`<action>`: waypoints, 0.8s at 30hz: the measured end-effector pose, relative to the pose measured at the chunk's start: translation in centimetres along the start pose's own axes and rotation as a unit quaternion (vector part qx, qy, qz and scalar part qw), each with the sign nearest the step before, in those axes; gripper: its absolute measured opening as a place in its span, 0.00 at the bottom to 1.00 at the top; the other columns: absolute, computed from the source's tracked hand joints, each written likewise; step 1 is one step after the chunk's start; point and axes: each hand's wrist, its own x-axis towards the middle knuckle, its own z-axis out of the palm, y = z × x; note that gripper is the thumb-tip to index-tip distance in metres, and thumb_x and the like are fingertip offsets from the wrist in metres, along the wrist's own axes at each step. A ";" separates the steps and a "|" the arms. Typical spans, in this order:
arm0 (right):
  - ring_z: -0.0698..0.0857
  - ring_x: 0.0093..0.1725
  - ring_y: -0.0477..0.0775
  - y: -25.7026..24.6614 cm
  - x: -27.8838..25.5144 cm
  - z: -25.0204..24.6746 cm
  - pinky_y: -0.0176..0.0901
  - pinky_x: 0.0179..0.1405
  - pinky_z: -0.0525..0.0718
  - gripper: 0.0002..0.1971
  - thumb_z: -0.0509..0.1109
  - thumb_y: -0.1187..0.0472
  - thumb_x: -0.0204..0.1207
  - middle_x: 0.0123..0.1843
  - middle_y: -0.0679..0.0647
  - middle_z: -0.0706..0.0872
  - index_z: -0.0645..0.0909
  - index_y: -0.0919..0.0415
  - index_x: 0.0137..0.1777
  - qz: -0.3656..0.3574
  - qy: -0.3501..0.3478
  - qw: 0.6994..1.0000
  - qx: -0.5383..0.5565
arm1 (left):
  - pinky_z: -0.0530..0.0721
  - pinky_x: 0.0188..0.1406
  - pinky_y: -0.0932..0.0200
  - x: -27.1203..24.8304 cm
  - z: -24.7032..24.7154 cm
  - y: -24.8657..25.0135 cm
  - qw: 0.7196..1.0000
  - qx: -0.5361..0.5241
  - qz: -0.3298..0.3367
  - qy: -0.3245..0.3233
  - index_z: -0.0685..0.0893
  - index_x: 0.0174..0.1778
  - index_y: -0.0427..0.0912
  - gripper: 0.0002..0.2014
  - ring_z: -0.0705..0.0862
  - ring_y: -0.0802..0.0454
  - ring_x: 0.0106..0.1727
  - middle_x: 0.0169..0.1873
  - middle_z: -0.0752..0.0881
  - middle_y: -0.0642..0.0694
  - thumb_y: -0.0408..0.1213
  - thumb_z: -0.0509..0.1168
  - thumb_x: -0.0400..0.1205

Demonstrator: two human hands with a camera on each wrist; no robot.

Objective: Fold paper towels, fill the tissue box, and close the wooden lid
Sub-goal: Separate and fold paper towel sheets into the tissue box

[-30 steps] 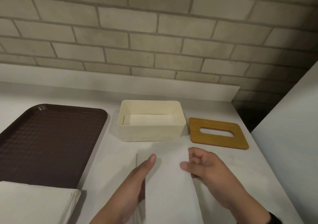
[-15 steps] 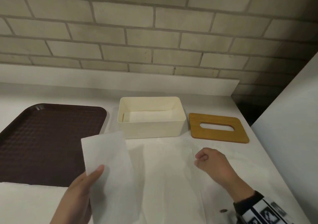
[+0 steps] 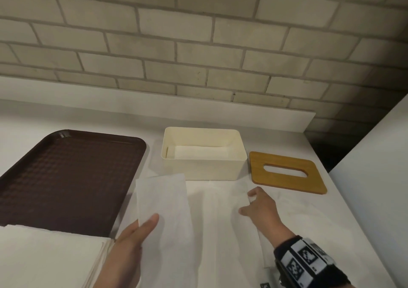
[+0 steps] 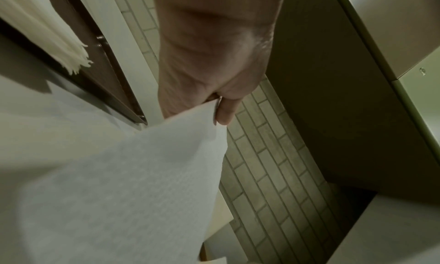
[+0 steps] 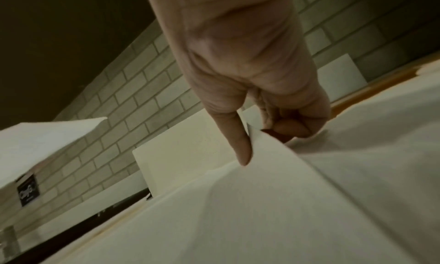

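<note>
1. Paper towel (image 3: 198,232): one thin white sheet, spread on the counter just in front of the tissue box (image 3: 204,166). Judged light, limp and easily torn, so it will sag wherever it is unsupported.
2. Your left hand (image 3: 130,250) pinches the sheet's left flap between thumb and fingers and holds it raised; the wrist view confirms the pinch at the flap's edge.
3. Your right hand (image 3: 260,206) pinches the sheet's right edge low against the counter, thumb on top and fingers curled beneath.
4. Advice: take hold at edges or corners with both hands, and crease along the flat counter.
5. Spare towels (image 3: 48,259) are stacked left of and nearer than the box, overlapping the brown tray (image 3: 70,177).
6. The box stands open with a folded towel (image 3: 198,153) inside.
7. The wooden lid (image 3: 287,172) lies flat just right of the box.
</note>
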 end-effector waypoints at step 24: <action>0.91 0.49 0.58 -5.9 -5.4 -3.4 0.52 0.54 0.86 0.10 0.78 0.67 0.69 0.47 0.54 0.93 0.88 0.63 0.51 -0.213 -0.135 0.924 0.287 | 0.78 0.61 0.38 0.2 6.0 0.0 0.986 -0.089 -0.066 -0.128 0.89 0.55 0.35 0.24 0.90 0.36 0.51 0.51 0.90 0.34 0.48 0.65 0.71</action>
